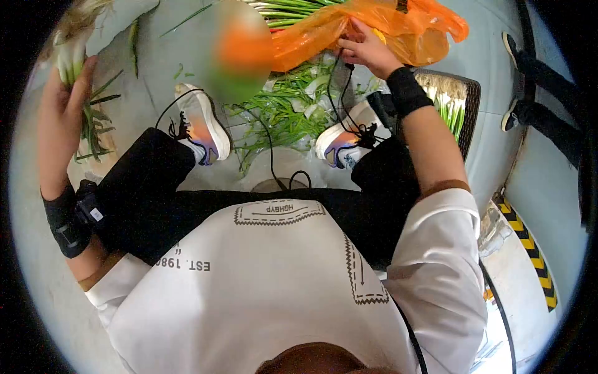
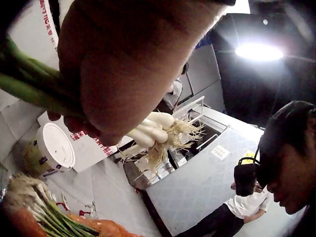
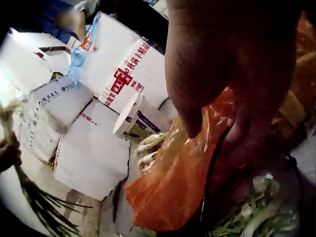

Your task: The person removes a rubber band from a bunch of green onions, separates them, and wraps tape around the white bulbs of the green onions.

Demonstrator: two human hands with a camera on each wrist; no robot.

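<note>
Fingers of my left hand (image 1: 65,115) curl round a bunch of scallions (image 1: 70,59), roots up, at the far left; in the left wrist view its white bulbs (image 2: 153,131) stick out beside the hand (image 2: 118,69). My right hand (image 1: 369,51) pinches the edge of an orange plastic bag (image 1: 311,40), also seen in the right wrist view, where the hand (image 3: 222,74) holds the bag (image 3: 168,182). More scallions (image 1: 293,9) lie behind and partly under the bag. A blurred patch hides part of the head view.
Scallion trimmings (image 1: 280,109) lie on the floor between the shoes. A dark crate with scallions (image 1: 453,106) stands at the right. Black cables (image 1: 271,143) hang near the legs. White boxes (image 3: 94,153) and a bucket (image 3: 140,118) stand beyond. Another person's legs (image 1: 548,93) are at the right.
</note>
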